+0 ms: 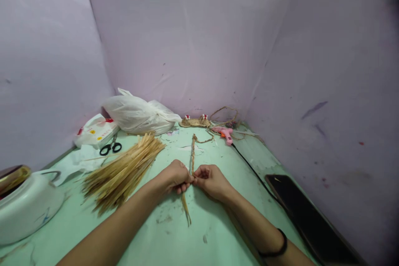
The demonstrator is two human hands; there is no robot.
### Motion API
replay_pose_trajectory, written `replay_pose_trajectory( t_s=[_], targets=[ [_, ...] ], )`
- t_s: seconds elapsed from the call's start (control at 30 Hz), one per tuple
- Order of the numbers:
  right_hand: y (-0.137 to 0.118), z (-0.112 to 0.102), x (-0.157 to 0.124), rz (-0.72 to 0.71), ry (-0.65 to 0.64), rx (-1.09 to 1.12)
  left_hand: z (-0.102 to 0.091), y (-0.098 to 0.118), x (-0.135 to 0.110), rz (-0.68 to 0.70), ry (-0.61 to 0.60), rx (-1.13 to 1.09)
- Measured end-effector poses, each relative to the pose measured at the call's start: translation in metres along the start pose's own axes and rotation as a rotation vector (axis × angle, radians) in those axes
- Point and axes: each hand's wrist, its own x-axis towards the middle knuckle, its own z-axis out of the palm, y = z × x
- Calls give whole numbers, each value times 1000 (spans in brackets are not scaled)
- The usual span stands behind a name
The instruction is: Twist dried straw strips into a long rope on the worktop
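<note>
A thin braid of straw (193,153) runs away from me across the pale green table (174,241). Its loose strands (186,208) trail toward me. My left hand (176,176) and my right hand (210,178) meet in the middle of the table, both closed in a pinch on the braid where the plaited part ends. A black band sits on my right wrist. A bundle of dry straw (124,170) lies just left of my left forearm.
Black scissors (111,148), a white packet (96,131) and a white plastic bag (139,115) lie at the back left. A white pot (25,205) stands at the left edge. A woven straw piece (195,122) and pink glue gun (226,134) are at the back. A dark phone (304,212) lies right. Lilac walls enclose the table.
</note>
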Motion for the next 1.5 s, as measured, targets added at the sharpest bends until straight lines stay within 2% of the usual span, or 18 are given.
replay_pose_trajectory(
  t_s=[0.1, 0.2, 0.33, 0.47, 0.6, 0.7, 0.83, 0.93, 1.03, 1.13, 1.23, 1.3, 1.37, 1.43, 1.5],
  targets=[
    [1, -1, -2, -13, 71, -275, 4, -2, 0, 51, 64, 67],
    [-13, -1, -11, -17, 102, -557, 6, -5, 1, 72, 63, 66],
    [-31, 2, -21, -15, 109, -759, 7, -8, 5, 81, 64, 65],
    [-31, 1, -19, 99, 161, -716, 9, -9, 6, 92, 55, 24],
    [-27, -7, -13, 239, 75, -521, 8, -7, 0, 93, 49, -4],
    [-31, -12, -12, 332, -1, -454, 6, -5, -4, 93, 49, -33],
    [-39, -13, -13, 392, -11, -407, 5, -3, -5, 77, 24, -20],
    [-41, -7, -17, 355, 40, -542, 7, -1, -4, 47, 42, 25],
    [-41, 6, -26, 206, 94, -815, 8, -3, 0, 37, 53, 12],
    [-41, 27, -40, 16, 97, -1094, 6, -9, 5, 39, -1, -49],
    [-42, 44, -50, -47, 67, -1274, 1, -16, 7, 94, -69, -144],
    [-44, 45, -53, -61, 21, -1296, -3, -18, 7, 136, -103, -173],
    [-50, 36, -51, -61, 3, -1244, -6, -18, 7, 154, -136, -179],
    [-57, 20, -45, -34, 57, -1106, -8, -18, 7, 160, -172, -204],
    [-62, 4, -36, 7, 187, -866, -10, -18, 9, 163, -198, -244]
  ],
)
